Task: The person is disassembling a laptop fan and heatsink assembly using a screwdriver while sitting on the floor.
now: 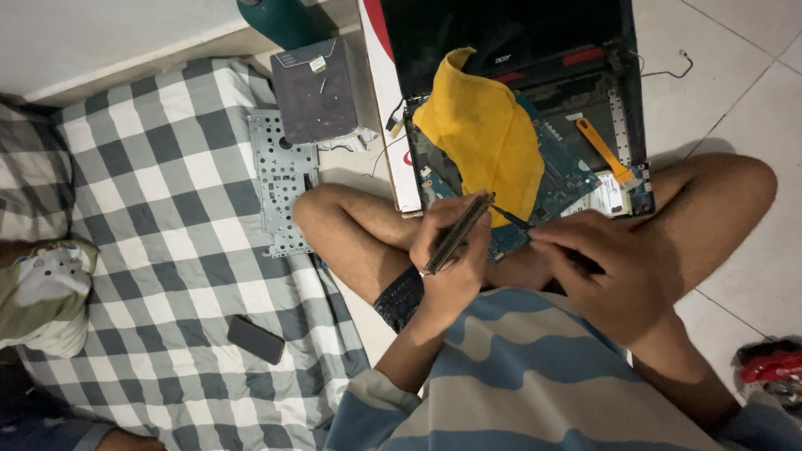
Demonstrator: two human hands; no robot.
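Laptop point(535, 92) repair under way on a tiled floor point(735, 75): we sit cross-legged with the opened machine against our knees, its blue board point(568, 171) bare and half covered by a yellow cloth point(489, 134).

Our left hand point(451, 259) has its fingers clamped on a slim dark bar point(457, 234), held slanting just above the near edge of the board. Our right hand point(610, 271) has its fingers pinched shut on a thin black tool point(511, 219), whose tip points at the upper end of the bar. We judge the step in hand to be fine work on that bar, tool tip meeting part; the next move would call for a steady left grip and a small, exact push from the right.

An orange pry tool point(603, 150) lies on the laptop's right side, beside a white rectangular label point(608, 196) at the near corner. A long white box with red marking point(386, 100) stands along the laptop's left edge. Left of it, a grey square case point(316, 90) bears a small pale sticker, and a perforated metal plate point(282, 179) lies on the checked sheet point(167, 209). A dark phone point(256, 339) rests nearer on that sheet.
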